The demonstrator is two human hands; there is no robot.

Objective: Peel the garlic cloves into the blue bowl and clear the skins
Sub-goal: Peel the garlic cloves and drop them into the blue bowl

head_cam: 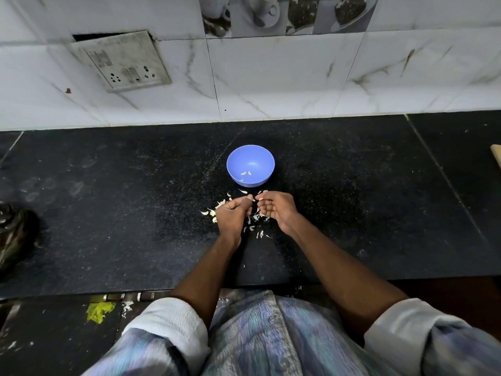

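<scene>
A blue bowl (250, 165) stands on the black counter (135, 213), with a few small peeled garlic pieces (246, 173) in its bottom. Just in front of it, my left hand (233, 215) and my right hand (276, 208) are close together with fingers curled. Between their fingertips they pinch a small garlic clove (255, 200), mostly hidden by the fingers. Loose white garlic skins (256, 222) lie scattered on the counter under and around both hands, and more cloves or skins (214, 210) sit to the left of my left hand.
A tiled wall with a switch and socket plate (124, 61) rises behind the counter. A dark crumpled bag (13, 234) lies at the far left edge. A wooden edge (496, 156) shows at the far right. The counter's front edge runs just below my forearms.
</scene>
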